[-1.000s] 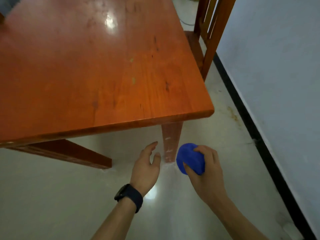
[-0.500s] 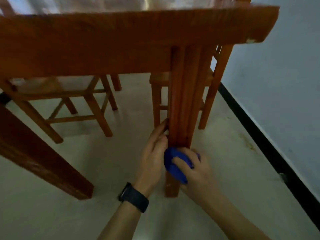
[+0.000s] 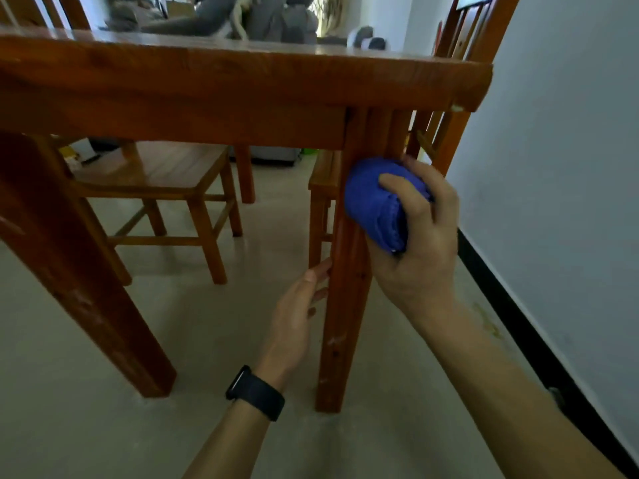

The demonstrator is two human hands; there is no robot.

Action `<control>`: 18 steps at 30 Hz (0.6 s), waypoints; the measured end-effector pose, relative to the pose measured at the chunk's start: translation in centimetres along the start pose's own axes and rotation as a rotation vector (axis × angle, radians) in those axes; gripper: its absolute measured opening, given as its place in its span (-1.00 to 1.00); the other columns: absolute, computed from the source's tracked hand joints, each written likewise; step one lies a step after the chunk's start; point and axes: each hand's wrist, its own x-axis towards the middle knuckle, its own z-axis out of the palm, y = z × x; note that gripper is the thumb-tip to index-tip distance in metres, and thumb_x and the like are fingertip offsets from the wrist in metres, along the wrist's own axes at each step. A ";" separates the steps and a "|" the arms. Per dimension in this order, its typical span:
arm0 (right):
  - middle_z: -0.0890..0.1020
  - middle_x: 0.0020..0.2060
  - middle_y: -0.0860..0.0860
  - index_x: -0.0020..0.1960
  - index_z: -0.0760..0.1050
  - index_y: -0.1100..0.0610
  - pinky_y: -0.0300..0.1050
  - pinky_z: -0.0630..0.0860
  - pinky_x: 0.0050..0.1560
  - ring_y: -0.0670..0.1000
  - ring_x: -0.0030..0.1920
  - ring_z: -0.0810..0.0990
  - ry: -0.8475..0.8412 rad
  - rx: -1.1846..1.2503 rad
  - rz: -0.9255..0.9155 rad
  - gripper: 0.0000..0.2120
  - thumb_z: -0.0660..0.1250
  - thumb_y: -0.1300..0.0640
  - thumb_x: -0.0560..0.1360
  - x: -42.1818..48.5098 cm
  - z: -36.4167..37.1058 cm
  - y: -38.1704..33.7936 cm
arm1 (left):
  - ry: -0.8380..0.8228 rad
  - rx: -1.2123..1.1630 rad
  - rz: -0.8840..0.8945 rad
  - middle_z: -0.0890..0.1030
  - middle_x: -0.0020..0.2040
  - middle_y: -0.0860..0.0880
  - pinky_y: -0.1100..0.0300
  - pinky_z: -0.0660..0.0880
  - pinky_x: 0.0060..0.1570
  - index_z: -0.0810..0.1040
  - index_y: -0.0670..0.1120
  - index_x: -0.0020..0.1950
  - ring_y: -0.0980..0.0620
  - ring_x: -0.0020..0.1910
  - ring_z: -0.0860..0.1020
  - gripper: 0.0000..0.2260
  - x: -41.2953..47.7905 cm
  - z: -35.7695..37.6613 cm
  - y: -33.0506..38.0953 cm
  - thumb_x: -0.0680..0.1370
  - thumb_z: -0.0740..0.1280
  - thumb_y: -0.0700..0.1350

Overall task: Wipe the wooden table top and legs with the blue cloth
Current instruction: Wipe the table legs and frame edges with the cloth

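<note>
The reddish wooden table (image 3: 207, 88) fills the upper view, seen from low down at its edge. Its near right leg (image 3: 340, 323) runs down to the floor in the centre. My right hand (image 3: 418, 243) grips the bunched blue cloth (image 3: 371, 202) and holds it against the upper part of that leg, just under the table top. My left hand (image 3: 297, 312), with a dark watch on the wrist, rests with straight fingers on the leg's left side, lower down. A second table leg (image 3: 86, 288) slants at the left.
Wooden chairs stand under and behind the table: one (image 3: 166, 188) at centre left, another (image 3: 449, 98) behind the right corner. A pale wall (image 3: 560, 167) with a black skirting strip (image 3: 539, 344) runs close along the right. Pale floor (image 3: 207, 340) lies below.
The view dropped from above the table top to below its edge. My right hand moved the cloth up the leg from near the bottom to just under the top. My left hand stayed on the leg.
</note>
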 end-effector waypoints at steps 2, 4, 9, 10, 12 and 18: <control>0.29 0.34 0.17 0.37 0.30 0.02 0.05 0.43 0.26 0.20 0.28 0.40 -0.141 -0.065 -0.001 -0.38 0.48 0.15 0.40 -3.7 0.9 1.2 | 0.031 0.011 0.029 0.53 0.30 0.27 0.11 0.36 0.30 0.44 0.20 0.39 0.26 0.25 0.50 -0.49 -0.2 0.4 -0.2 0.53 0.00 0.30; 0.35 0.35 0.18 0.40 0.29 -0.01 0.05 0.46 0.24 0.21 0.25 0.44 -0.353 -0.100 0.018 -0.28 0.52 0.11 0.32 -9.6 1.4 2.5 | 0.048 0.073 0.061 0.53 0.26 0.32 0.19 0.38 0.26 0.42 0.23 0.39 0.32 0.24 0.48 -0.55 -0.6 0.8 -0.4 0.58 0.01 0.29; 0.39 0.23 0.08 0.37 0.32 0.11 0.04 0.57 0.12 0.04 0.11 0.53 -0.543 0.156 0.465 -0.33 0.50 0.10 0.33 -16.3 0.4 3.7 | 0.154 0.345 0.096 0.38 0.39 0.28 0.23 0.36 0.31 0.25 0.18 0.51 0.27 0.36 0.38 -0.48 -0.7 1.3 2.3 0.56 0.27 0.16; 0.41 0.17 0.07 0.33 0.31 0.14 -0.05 0.56 0.09 -0.06 0.06 0.51 -0.395 0.199 0.600 -0.37 0.50 0.16 0.34 -14.9 0.3 3.7 | 0.185 0.409 0.126 0.33 0.45 0.24 0.16 0.34 0.33 0.21 0.18 0.53 0.22 0.39 0.35 -0.44 -0.2 1.6 3.1 0.57 0.32 0.12; 0.45 0.04 -0.01 0.24 0.29 0.07 -0.31 0.49 0.01 -0.21 -0.05 0.50 -0.077 0.272 0.738 -0.46 0.48 0.25 0.37 -10.7 -0.2 3.5 | 0.245 0.490 0.223 0.25 0.52 0.20 0.10 0.32 0.36 0.11 0.20 0.56 0.17 0.44 0.30 -0.36 0.9 2.4 4.4 0.57 0.35 0.08; 0.50 0.05 -0.34 0.29 0.31 -0.22 -0.37 0.45 0.10 -0.39 0.04 0.49 0.087 0.628 0.848 -0.63 0.35 -0.03 0.55 0.7 -2.2 2.8 | 0.340 0.493 0.340 0.28 0.52 0.19 0.09 0.43 0.35 0.01 0.22 0.59 0.25 0.41 0.33 -0.36 2.1 5.1 4.8 0.62 0.30 0.01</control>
